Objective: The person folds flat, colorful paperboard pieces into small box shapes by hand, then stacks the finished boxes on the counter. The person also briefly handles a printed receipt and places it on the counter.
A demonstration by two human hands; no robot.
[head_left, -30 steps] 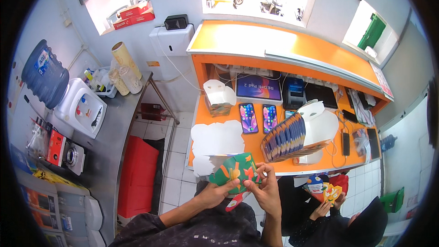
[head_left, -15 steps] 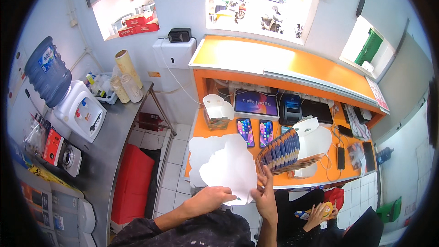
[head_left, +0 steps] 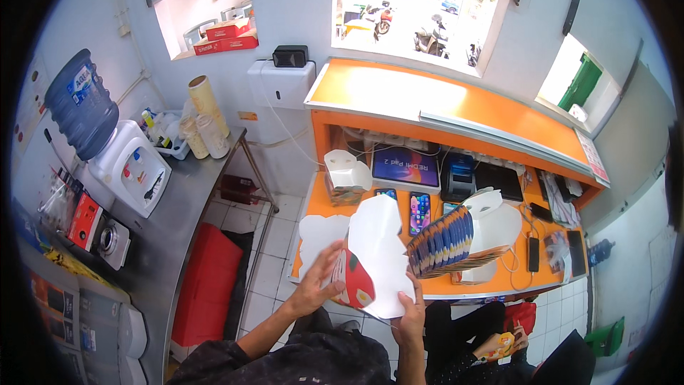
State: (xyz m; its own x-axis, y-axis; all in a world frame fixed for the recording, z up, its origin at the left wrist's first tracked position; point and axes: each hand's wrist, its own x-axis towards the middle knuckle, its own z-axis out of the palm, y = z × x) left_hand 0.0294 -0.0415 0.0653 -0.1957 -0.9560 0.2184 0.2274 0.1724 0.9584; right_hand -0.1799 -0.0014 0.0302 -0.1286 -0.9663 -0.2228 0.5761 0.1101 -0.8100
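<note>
Carton (head_left: pixel 383 260), white inside with a red printed outer side, is hanging in the air near the front edge of the orange counter (head_left: pixel 320 207). With our left hand (head_left: pixel 315 286) we are touching the red side, the fingers and thumb spreading apart against it. With our right hand (head_left: pixel 409 314) we are pinching the lower right edge, the thumb lying on the white inside. On the counter, a flat white card (head_left: pixel 319 229) is showing just to the left, partly hidden by what we are holding. A row of blue-sided boxes (head_left: pixel 443 246) is lying to the right, and an open box (head_left: pixel 348 178) is standing farther back. Between them, two phones (head_left: pixel 420 214) are lying with lit screens, one partly covered in our view. At lower right, a co-worker (head_left: pixel 456 335) is holding a yellow piece (head_left: pixel 504 344).
</note>
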